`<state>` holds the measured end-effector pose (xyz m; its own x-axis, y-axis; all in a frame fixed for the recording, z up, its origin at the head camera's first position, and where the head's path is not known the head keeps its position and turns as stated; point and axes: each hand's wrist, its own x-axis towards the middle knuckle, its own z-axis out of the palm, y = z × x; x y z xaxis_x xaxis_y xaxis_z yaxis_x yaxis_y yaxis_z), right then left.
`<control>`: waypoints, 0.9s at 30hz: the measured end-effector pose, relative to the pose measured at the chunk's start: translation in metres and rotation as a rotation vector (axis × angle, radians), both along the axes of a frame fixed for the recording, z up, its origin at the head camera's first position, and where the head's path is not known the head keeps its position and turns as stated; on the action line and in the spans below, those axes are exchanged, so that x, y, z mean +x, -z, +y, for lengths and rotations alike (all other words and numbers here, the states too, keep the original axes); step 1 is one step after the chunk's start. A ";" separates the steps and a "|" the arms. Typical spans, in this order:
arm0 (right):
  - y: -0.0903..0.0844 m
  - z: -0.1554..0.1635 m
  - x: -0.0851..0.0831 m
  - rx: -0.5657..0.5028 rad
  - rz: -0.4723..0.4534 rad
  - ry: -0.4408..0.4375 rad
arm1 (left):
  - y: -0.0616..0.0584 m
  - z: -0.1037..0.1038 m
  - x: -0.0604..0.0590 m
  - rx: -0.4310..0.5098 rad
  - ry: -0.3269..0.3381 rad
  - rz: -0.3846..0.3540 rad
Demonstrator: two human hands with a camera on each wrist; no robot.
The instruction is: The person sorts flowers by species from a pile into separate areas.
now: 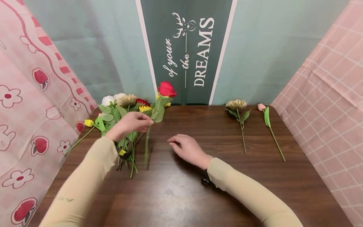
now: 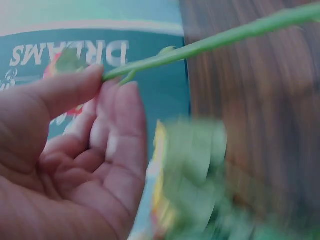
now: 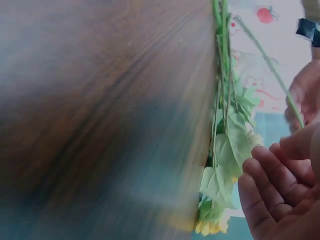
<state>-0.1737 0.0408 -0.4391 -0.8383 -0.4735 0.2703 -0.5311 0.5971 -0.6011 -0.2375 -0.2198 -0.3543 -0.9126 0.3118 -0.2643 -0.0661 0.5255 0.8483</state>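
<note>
Two cream sleeves, left (image 1: 82, 183) and right (image 1: 244, 192), reach in over the dark wood surface (image 1: 181, 201), a small black clip (image 1: 205, 182) showing beneath the right cuff. The left hand (image 1: 131, 122) pinches the green stem of a red rose (image 1: 166, 89) between thumb and fingers (image 2: 129, 117); the bloom is uppermost, by the back edge of the surface, and the stem hangs below the hand. The right hand (image 1: 189, 149) is held over the middle of the surface, its fingers loosely bent around nothing, the thumb near the forefinger.

Beside and beneath the left hand lies a bunch of flowers: a white rose (image 1: 107, 101), a beige many-petalled bloom (image 1: 126, 100), a dark red one (image 1: 142, 102) and a yellow one (image 1: 145, 108), their stems pointing toward the person. A yellow tulip (image 1: 89, 123) slants out to the left of them. Well apart on the right lie a beige flower (image 1: 236, 104) with two leaves and, just beside it, a pink tulip (image 1: 262, 107). Behind hangs a green curtain (image 1: 272, 50) lettered "DREAMS".
</note>
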 end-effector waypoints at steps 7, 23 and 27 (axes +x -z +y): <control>0.004 0.042 0.012 -0.231 -0.297 0.103 | 0.042 0.079 0.003 0.356 -0.143 -0.067; 0.016 0.083 0.017 -0.383 -0.483 0.194 | 0.068 0.153 0.009 0.531 -0.185 -0.066; 0.015 0.085 0.015 -0.411 -0.514 0.203 | 0.071 0.160 0.008 0.541 -0.183 -0.060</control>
